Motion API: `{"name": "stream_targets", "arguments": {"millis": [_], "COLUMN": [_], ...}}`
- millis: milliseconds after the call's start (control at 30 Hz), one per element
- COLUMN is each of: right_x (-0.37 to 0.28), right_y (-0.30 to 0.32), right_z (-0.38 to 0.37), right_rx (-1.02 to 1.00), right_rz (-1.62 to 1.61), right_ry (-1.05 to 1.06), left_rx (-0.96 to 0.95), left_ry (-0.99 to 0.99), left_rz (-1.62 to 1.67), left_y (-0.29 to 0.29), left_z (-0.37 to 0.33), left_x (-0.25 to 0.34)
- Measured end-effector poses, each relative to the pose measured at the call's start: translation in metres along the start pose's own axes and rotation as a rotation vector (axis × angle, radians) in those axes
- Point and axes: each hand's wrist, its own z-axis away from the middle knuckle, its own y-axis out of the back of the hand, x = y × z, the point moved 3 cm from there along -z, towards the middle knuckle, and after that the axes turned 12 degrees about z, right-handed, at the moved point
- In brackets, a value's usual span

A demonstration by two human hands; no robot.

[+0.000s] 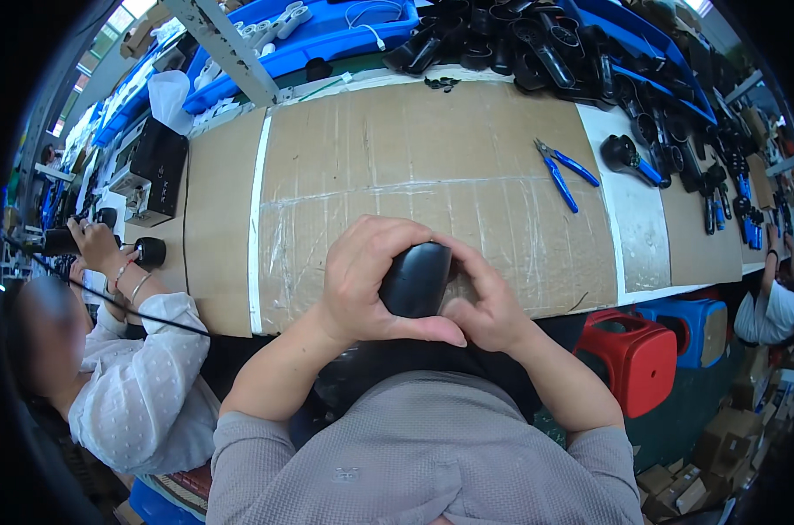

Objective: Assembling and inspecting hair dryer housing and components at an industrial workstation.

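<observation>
Head view: left hand (357, 278) is gripping smooth black housing (416, 280), right hand (491, 306) curling alongside, hold unclear; smoothness is risking slippage.

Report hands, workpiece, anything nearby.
Left hand gripping black, rounded, plastic-looking piece; right hand curved about its far end. Piece near body-side edge of brown cardboard sheet. Blue-handled metal pliers apart, ahead right.

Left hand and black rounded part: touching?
Touching. The head view shows the left hand cupped around the left side of the black rounded part, no gap visible.
</observation>
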Motion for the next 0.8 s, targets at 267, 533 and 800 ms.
{"name": "stream_targets", "arguments": {"millis": [267, 533, 800], "right_x": [-0.053, -0.076, -0.066], "right_y": [0.029, 0.042, 0.039], "right_z": [-0.02, -0.022, -0.022], "right_rx": [-0.085, -0.175, -0.175], "right_rz": [-0.097, -0.028, -0.145], "right_ry": [-0.125, -0.237, -0.261], "left_rx": [-0.105, -0.148, -0.153], "left_ry": [-0.106, -0.114, -0.102], "left_rz": [-0.067, -0.109, -0.086], "left_y": [-0.011, -0.018, -0.017], "left_z": [-0.011, -0.014, -0.013], "left_x": [0.012, 0.017, 0.018]}}
